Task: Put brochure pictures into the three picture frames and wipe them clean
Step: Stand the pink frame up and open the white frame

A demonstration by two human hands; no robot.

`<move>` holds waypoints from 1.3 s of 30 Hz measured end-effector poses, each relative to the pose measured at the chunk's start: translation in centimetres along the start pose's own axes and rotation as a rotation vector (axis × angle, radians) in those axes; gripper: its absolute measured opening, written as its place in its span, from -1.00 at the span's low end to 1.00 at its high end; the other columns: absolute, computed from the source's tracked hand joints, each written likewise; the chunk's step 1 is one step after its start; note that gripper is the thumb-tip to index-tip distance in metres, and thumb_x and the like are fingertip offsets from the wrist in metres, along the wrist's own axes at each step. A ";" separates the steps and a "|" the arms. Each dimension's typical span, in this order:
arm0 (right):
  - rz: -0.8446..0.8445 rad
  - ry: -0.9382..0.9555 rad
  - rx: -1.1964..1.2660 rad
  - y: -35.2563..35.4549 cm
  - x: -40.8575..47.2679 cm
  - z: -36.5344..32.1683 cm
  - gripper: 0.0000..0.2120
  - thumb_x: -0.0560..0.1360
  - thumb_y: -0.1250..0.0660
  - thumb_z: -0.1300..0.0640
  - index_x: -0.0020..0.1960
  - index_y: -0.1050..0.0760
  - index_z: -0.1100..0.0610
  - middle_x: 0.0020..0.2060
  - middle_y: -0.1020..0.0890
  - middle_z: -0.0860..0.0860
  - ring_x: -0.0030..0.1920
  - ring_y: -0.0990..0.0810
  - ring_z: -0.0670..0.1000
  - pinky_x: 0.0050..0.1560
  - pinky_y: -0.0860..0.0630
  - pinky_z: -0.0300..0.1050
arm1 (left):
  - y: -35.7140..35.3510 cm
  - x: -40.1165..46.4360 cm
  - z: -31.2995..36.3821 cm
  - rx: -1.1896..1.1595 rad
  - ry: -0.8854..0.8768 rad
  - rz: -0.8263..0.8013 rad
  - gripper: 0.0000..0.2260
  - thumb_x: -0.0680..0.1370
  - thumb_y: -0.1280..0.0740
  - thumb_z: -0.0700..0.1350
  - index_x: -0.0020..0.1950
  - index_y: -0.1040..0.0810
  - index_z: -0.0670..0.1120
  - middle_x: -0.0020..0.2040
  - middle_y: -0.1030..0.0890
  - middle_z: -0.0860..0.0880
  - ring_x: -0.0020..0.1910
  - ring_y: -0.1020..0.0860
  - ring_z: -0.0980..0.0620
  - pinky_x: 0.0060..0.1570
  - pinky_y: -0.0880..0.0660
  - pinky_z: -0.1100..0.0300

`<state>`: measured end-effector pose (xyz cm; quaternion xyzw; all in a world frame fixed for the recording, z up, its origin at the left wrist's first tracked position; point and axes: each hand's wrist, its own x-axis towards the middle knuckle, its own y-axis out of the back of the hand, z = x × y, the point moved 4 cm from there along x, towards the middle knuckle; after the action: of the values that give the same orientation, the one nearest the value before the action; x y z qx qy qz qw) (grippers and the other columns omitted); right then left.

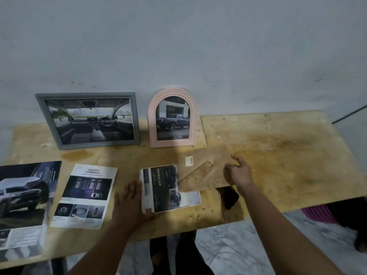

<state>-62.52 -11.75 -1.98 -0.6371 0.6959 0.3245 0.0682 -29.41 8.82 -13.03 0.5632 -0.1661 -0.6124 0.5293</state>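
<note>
A grey frame [89,121] with a car-interior picture and a pink arched frame [172,118] with a truck picture lean upright against the wall. A third, white frame [190,199] lies face down on the wooden table [278,155], a dark brochure picture [163,187] laid in it. My left hand [131,203] rests flat at the frame's left edge, fingers spread. My right hand [238,171] grips the right edge of the brown backing board [202,167], which is held tilted over the frame's upper right part; its stand flap shows.
Two brochure pages lie at the left: a "SAFETY" sheet [85,197] and a large truck page [25,203] at the table's left edge. A dark object [230,197] sits in a notch at the table's front edge. A pink basket [319,214] stands on the floor at right.
</note>
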 end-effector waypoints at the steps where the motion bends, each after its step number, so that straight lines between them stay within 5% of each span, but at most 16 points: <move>1: 0.059 0.008 -0.024 1.7 1.6 -0.4 -0.70 0.63 -0.29 0.28 0.31 -0.48 0.04 0.07 -0.65 0.08 0.00 -0.63 0.09 -0.18 -0.58 -0.11 | 0.1 0.0 0.1 0.010 0.003 -0.005 0.19 0.43 -0.30 0.48 0.50 0.52 -0.11 0.68 0.30 -0.08 0.63 0.34 -0.06 0.59 0.19 -0.28; 5: 0.206 -0.029 -0.039 7.6 7.6 -1.0 -0.65 0.61 -0.31 0.28 0.37 -0.50 0.08 0.23 -0.58 0.14 0.21 -0.57 0.19 0.21 -0.60 0.19 | 0.3 -0.2 0.4 0.027 0.008 -0.017 0.22 0.41 -0.31 0.51 0.51 0.52 -0.10 0.66 0.33 -0.06 0.58 0.38 0.02 0.59 0.18 -0.27; 8: 0.257 -0.049 -0.087 11.3 10.4 -0.4 -0.56 0.60 -0.31 0.29 0.47 -0.45 0.16 0.35 -0.54 0.24 0.27 -0.55 0.20 0.35 -0.48 0.07 | 0.6 -0.4 0.6 0.007 0.016 -0.002 0.24 0.39 -0.36 0.50 0.58 0.47 -0.06 0.66 0.33 -0.03 0.62 0.34 0.00 0.59 0.21 -0.25; 9: 0.302 -0.050 -0.125 12.1 10.9 0.0 -0.52 0.59 -0.30 0.26 0.51 -0.38 0.19 0.39 -0.51 0.28 0.31 -0.52 0.22 0.36 -0.43 0.01 | 0.6 -0.4 0.6 0.000 0.014 0.010 0.24 0.38 -0.37 0.50 0.61 0.43 -0.04 0.67 0.31 -0.03 0.63 0.33 -0.01 0.59 0.21 -0.25; 12: 0.471 0.029 -0.419 11.0 9.0 0.2 -0.43 0.57 -0.28 0.04 0.56 -0.30 0.06 0.42 -0.44 0.22 0.36 -0.48 0.31 0.32 -0.45 0.26 | 0.5 -0.6 0.5 -0.019 0.014 0.040 0.23 0.36 -0.38 0.50 0.65 0.37 0.00 0.69 0.27 -0.04 0.63 0.32 0.00 0.59 0.22 -0.24; 14: 0.346 0.254 -0.482 6.5 5.2 -0.2 -0.54 0.62 -0.28 -0.08 0.49 -0.37 -0.05 0.40 -0.43 0.12 0.32 -0.50 0.20 0.29 -0.50 0.23 | 0.4 -0.6 0.5 -0.030 0.014 0.069 0.24 0.34 -0.38 0.52 0.66 0.35 0.01 0.70 0.23 -0.04 0.65 0.29 -0.02 0.59 0.21 -0.25; 17: -0.092 0.560 -0.651 -1.9 0.1 1.3 -0.68 0.60 -0.31 -0.10 0.34 -0.52 -0.11 0.30 -0.50 0.00 0.28 -0.50 0.05 0.30 -0.46 0.08 | 0.3 -0.4 0.5 -0.034 0.019 0.071 0.27 0.31 -0.37 0.56 0.66 0.35 0.02 0.70 0.22 -0.02 0.66 0.27 -0.03 0.58 0.21 -0.25; 20: -0.283 0.660 -1.006 -8.0 -2.2 3.4 -0.51 0.57 -0.24 -0.26 0.47 -0.39 -0.18 0.46 -0.38 -0.02 0.46 -0.32 0.07 0.41 -0.27 0.21 | 0.4 -0.3 0.3 -0.055 0.025 0.073 0.28 0.29 -0.36 0.58 0.66 0.35 0.05 0.70 0.24 0.01 0.63 0.30 0.01 0.58 0.23 -0.25; 28: -0.281 0.554 -1.295 -11.0 -1.8 4.7 0.04 0.33 -0.24 -0.59 0.61 -0.02 -0.08 0.56 -0.12 0.11 0.54 -0.09 0.23 0.42 -0.20 0.33 | 0.3 -0.3 0.3 -0.043 0.015 0.076 0.27 0.30 -0.37 0.56 0.66 0.36 0.05 0.70 0.25 0.00 0.61 0.34 0.01 0.59 0.24 -0.24; 39: -0.244 0.567 -1.303 -11.5 -2.9 5.4 -0.01 0.39 -0.26 -0.53 0.62 -0.02 -0.07 0.62 -0.04 0.12 0.59 0.00 0.24 0.47 -0.15 0.35 | 0.5 -0.5 0.5 0.017 0.042 0.008 0.28 0.33 -0.35 0.56 0.64 0.42 -0.01 0.65 0.37 0.00 0.57 0.42 0.01 0.57 0.29 -0.20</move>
<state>-53.01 -6.15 -8.92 -0.6811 0.2757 0.4861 -0.4731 -29.72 8.85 -12.24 0.5796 -0.1624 -0.5970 0.5304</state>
